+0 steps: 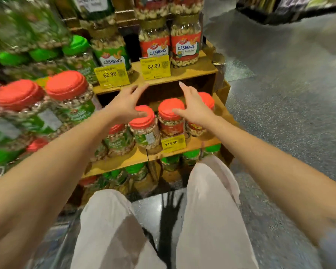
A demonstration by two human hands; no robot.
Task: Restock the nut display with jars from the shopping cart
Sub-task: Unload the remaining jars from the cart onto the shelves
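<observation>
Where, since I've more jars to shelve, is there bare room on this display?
Bare wood shows on the upper shelf right of the red-label cashew jar, and the dark recess behind the red-lidded jars looks empty. That row and the left stacks are crowded.

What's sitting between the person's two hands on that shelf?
Two red-lidded nut jars, shown in the head view: the left jar at the thumb of the left hand, the middle jar at the thumb of the right hand.

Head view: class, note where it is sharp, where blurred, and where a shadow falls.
Head view: the middle price tags read sharply; the left jars smear with motion blur; a dark spiky shadow lies on the glossy floor.
</observation>
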